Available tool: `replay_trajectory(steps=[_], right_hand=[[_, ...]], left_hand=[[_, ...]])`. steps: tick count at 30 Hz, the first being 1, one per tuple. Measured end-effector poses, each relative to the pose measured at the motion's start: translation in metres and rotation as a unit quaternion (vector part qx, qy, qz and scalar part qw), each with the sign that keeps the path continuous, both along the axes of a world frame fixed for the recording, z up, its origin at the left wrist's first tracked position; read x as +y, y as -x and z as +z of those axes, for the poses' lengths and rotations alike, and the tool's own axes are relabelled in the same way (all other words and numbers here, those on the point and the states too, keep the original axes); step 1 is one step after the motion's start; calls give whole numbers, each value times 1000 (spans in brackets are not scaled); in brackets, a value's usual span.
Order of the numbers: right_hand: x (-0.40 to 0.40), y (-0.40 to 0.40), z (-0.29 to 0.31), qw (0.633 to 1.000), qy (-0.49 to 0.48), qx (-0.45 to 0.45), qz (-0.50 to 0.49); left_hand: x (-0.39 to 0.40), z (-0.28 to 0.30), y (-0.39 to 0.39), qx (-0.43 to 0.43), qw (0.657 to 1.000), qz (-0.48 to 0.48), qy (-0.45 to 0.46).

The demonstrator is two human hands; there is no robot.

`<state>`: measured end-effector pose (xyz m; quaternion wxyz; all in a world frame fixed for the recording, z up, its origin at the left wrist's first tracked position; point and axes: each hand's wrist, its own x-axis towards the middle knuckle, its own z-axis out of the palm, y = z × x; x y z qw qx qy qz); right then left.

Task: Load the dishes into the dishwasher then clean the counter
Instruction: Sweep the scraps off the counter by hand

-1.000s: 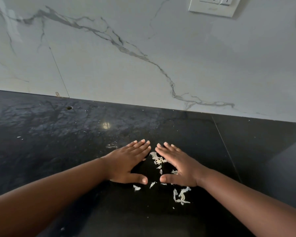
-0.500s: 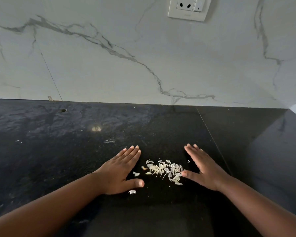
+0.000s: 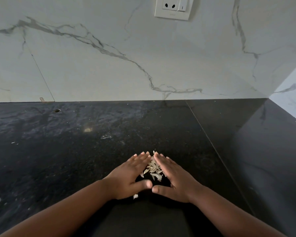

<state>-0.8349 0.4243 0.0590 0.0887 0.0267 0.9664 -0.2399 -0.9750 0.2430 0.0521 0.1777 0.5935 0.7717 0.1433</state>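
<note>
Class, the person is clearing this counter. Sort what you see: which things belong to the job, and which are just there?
Part of the job:
left hand
right hand
pale scraps gathered between the hands
stray scrap by the left thumb
black counter

Just there:
wall socket
marble wall

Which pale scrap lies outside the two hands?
The scrap below the left hand, near its thumb. The other scraps lie between both hands.
</note>
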Motion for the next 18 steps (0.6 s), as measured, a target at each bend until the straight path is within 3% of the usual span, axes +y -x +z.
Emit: replay_trajectory(steps=[2, 5, 11, 18], right_hand=[[-16, -9, -1, 999, -12, 3, -40], [-51, -16, -5, 990, -96, 3, -107], [-77, 5, -11, 962, -125, 38, -238], [-54, 19, -13, 948, -67, 89, -297]], left_hand=[[-11, 2, 3, -10, 1000, 12, -13], [-29, 4, 2, 60, 998, -4, 19], [-37, -2, -5, 127, 988, 48, 69], [-26, -2, -11, 126, 980, 117, 103]])
